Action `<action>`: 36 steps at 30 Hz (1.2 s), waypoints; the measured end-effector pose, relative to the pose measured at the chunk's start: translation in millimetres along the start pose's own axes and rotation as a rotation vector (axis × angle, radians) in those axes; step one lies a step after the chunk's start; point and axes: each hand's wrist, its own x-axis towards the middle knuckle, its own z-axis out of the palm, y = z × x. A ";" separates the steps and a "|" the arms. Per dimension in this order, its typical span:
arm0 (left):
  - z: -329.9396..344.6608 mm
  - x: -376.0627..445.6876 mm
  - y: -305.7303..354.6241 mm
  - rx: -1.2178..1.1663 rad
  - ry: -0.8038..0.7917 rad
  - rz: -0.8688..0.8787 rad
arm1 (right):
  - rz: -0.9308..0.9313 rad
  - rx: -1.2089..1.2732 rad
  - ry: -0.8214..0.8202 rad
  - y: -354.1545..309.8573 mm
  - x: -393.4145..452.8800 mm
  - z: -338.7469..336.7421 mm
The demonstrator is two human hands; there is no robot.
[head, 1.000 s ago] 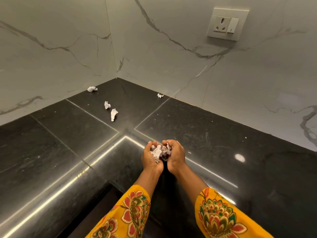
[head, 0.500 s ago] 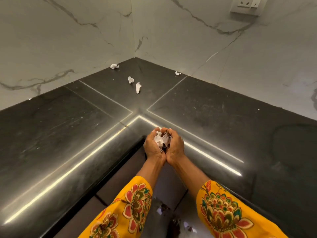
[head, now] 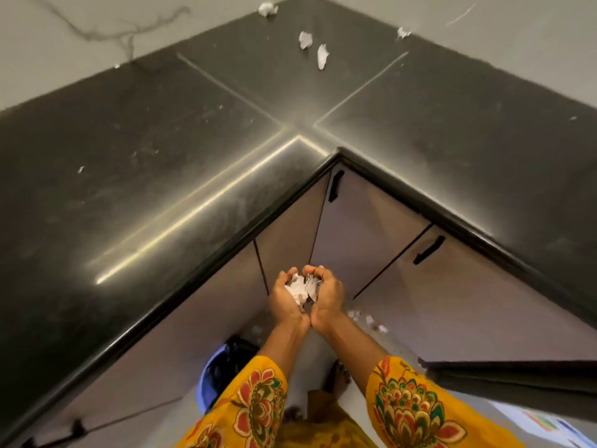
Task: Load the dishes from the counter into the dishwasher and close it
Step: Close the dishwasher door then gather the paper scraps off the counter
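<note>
Both hands have dropped below the counter (head: pixel 161 176), left hand (head: pixel 286 303) and right hand (head: pixel 326 299) cupped (grip curled) round paper scraps (head: pixel 302 289).

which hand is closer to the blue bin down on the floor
Left. The left hand is above and just right of the blue bin; the right hand, cupped against it, sits farther right.

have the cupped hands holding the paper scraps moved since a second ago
Yes. The hands, cupped round the paper scraps, were over the counter; now they are past its front edge, before the cabinet doors.
</note>
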 end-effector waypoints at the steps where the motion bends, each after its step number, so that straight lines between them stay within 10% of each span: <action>1: -18.5 2.0 2.2 -0.021 0.044 -0.021 | 0.069 0.006 0.006 16.3 -3.1 -3.3; 18: -232.6 7.8 19.1 0.033 0.760 0.060 | 0.611 -0.482 0.022 215.0 -26.1 -61.4; 36: -265.0 19.2 24.3 0.070 0.633 0.062 | 0.584 -0.496 0.007 202.6 -9.1 -64.7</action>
